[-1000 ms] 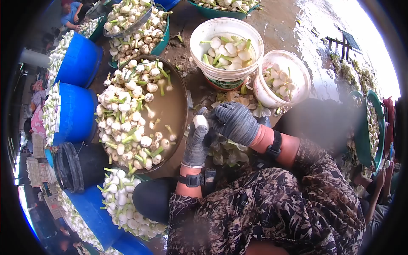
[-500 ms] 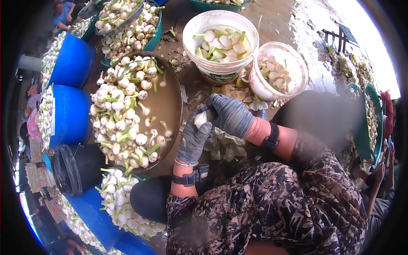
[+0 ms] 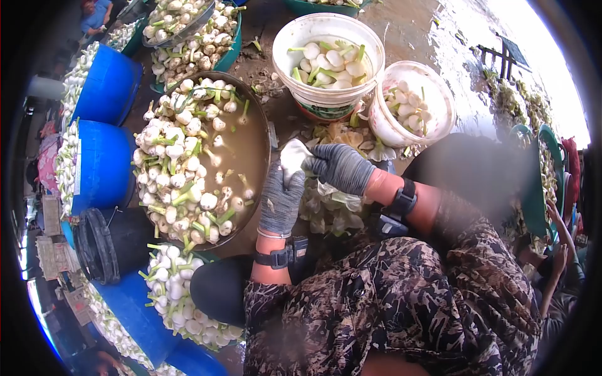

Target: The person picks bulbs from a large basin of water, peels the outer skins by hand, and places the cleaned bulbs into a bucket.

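Both hands wear grey knit gloves. My left hand (image 3: pixel 280 200) is closed around a white garlic bulb (image 3: pixel 292 156), thumb against its near side. My right hand (image 3: pixel 345 168) pinches the bulb's right edge; whether its fingers hold loose skin or the bulb itself I cannot tell. Left of the hands is a wide round basin (image 3: pixel 268 135) of muddy water with many garlic bulbs (image 3: pixel 172 150) heaped in it. Peeled skins and leaves (image 3: pixel 329 210) lie below the hands.
A large white bucket (image 3: pixel 283 59) and a smaller one (image 3: pixel 446 113) hold peeled bulbs ahead. Blue tubs (image 3: pixel 103 166) and a black bucket (image 3: pixel 100 247) stand left; green tubs (image 3: pixel 550 156) stand right. Parts of other people show at the edges.
The bulb has risen slightly between my hands and shows more white surface. My right hand has shifted a little right and down, away from over my left fingers.
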Motion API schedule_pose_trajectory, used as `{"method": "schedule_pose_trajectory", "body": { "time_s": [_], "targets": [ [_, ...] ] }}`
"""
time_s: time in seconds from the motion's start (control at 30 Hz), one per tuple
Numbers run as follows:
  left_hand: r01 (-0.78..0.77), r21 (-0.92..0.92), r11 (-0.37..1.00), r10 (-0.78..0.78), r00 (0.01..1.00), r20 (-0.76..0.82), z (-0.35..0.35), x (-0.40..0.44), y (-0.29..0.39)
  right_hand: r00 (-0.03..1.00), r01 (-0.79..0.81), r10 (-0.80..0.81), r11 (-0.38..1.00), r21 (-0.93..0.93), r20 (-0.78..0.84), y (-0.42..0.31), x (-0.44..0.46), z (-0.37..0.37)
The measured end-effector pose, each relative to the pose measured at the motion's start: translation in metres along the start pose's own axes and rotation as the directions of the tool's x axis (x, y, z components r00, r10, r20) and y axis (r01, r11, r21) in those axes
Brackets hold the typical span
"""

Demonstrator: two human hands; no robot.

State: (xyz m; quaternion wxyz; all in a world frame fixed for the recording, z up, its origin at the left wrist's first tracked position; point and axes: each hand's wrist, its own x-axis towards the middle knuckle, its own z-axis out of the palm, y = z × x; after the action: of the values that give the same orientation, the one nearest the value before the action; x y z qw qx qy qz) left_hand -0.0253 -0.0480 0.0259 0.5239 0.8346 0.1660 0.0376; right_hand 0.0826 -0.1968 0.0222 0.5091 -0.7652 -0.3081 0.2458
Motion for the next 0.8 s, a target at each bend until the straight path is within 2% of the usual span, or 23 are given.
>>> {"method": "schedule_pose_trajectory", "body": {
  "time_s": [0.03, 0.1, 0.13, 0.17, 0.2, 0.23, 0.27, 0.3, 0.37, 0.4, 0.43, 0.47, 0.5, 0.53, 0.57, 0.6, 0.63, 0.67, 0.7, 0.77, 0.8],
  "targets": [
    [0.0, 0.002, 1.0, 0.0, 1.0, 0.006, 0.001, -0.001, 0.0, 0.958, -0.28, 0.262, 0.944, 0.177, 0.119, -0.003, 0.003, -0.009],
    [-0.284, -0.108, 0.953, 0.276, 0.958, -0.077, 0.005, 0.001, 0.003, 0.937, -0.349, 0.335, 0.914, 0.205, 0.101, 0.011, 0.013, -0.02],
    [-0.272, -0.192, 0.943, 0.257, 0.961, -0.101, 0.007, 0.001, 0.006, 0.903, -0.424, 0.401, 0.888, 0.178, 0.153, 0.004, 0.016, -0.031],
    [-0.278, -0.191, 0.941, 0.261, 0.959, -0.106, 0.009, 0.003, 0.002, 0.906, -0.419, 0.396, 0.891, 0.176, 0.151, 0.004, 0.016, -0.034],
    [-0.175, -0.433, 0.884, 0.15, 0.984, -0.091, 0.012, 0.004, -0.008, 0.874, -0.473, 0.446, 0.872, 0.128, 0.191, 0.005, 0.015, -0.035],
    [-0.065, -0.645, 0.761, 0.043, 0.998, -0.05, 0.015, 0.006, -0.021, 0.838, -0.523, 0.495, 0.849, 0.078, 0.23, 0.007, 0.014, -0.035],
    [-0.092, -0.676, 0.731, 0.053, 0.995, -0.079, 0.015, 0.009, -0.026, 0.93, -0.259, 0.288, 0.954, -0.149, 0.226, 0.016, 0.009, -0.033],
    [-0.121, -0.704, 0.699, 0.063, 0.992, -0.107, 0.014, 0.012, -0.031, 0.905, -0.092, 0.277, 0.868, -0.488, 0.322, 0.025, 0.008, -0.03],
    [0.132, -0.938, 0.32, -0.12, 0.988, 0.099, -0.003, 0.009, -0.023, 0.819, -0.006, 0.399, 0.725, -0.689, 0.412, 0.019, -0.007, -0.023],
    [0.121, -0.94, 0.319, -0.123, 0.989, 0.086, -0.004, 0.008, -0.024, 0.843, 0.005, 0.392, 0.679, -0.734, 0.368, 0.01, -0.014, -0.021],
    [0.034, -0.889, 0.456, -0.124, 0.992, -0.026, -0.003, 0.007, -0.023, 0.866, 0.013, 0.381, 0.629, -0.778, 0.323, -0.003, -0.02, -0.021],
    [-0.047, -0.812, 0.582, -0.11, 0.985, -0.136, 0.001, 0.008, -0.022, 0.961, 0.013, 0.205, 0.638, -0.77, 0.185, 0.0, -0.024, -0.016],
    [-0.113, -0.71, 0.695, -0.082, 0.969, -0.234, 0.005, 0.009, -0.021, 0.961, 0.018, 0.203, 0.633, -0.774, 0.189, -0.001, -0.019, -0.017],
    [-0.065, -0.657, 0.751, -0.128, 0.962, -0.242, 0.005, 0.004, -0.011, 0.994, 0.07, -0.011, 0.826, -0.559, 0.108, -0.005, -0.013, -0.018],
    [-0.061, -0.66, 0.749, -0.129, 0.963, -0.236, 0.007, 0.004, -0.013, 0.981, 0.172, -0.192, 0.936, -0.306, -0.037, -0.009, -0.009, -0.017],
    [-0.16, -0.405, 0.9, 0.019, 0.943, -0.332, 0.01, 0.005, -0.017, 0.982, 0.165, -0.186, 0.937, -0.308, -0.042, -0.016, -0.006, -0.015],
    [-0.246, -0.111, 0.963, 0.188, 0.906, -0.379, 0.01, 0.007, -0.014, 0.983, 0.182, -0.182, 0.976, -0.122, 0.014, -0.031, -0.002, -0.014],
    [-0.232, -0.081, 0.969, 0.188, 0.911, -0.368, 0.01, 0.003, -0.004, 0.979, 0.185, -0.19, 0.98, 0.07, 0.068, -0.038, 0.0, -0.014],
    [-0.234, -0.081, 0.969, 0.19, 0.911, -0.365, 0.01, 0.003, -0.006, 0.98, 0.185, -0.19, 0.98, 0.07, 0.065, -0.032, 0.002, -0.014],
    [-0.151, -0.208, 0.966, 0.073, 0.937, -0.342, 0.005, 0.003, -0.007, 0.977, 0.211, -0.212, 0.969, -0.13, 0.007, -0.028, 0.007, -0.013],
    [-0.137, -0.238, 0.962, 0.038, 0.925, -0.379, 0.005, 0.003, -0.008, 0.984, 0.17, -0.172, 0.984, -0.045, -0.052, -0.027, 0.005, -0.018]
  ]
}}
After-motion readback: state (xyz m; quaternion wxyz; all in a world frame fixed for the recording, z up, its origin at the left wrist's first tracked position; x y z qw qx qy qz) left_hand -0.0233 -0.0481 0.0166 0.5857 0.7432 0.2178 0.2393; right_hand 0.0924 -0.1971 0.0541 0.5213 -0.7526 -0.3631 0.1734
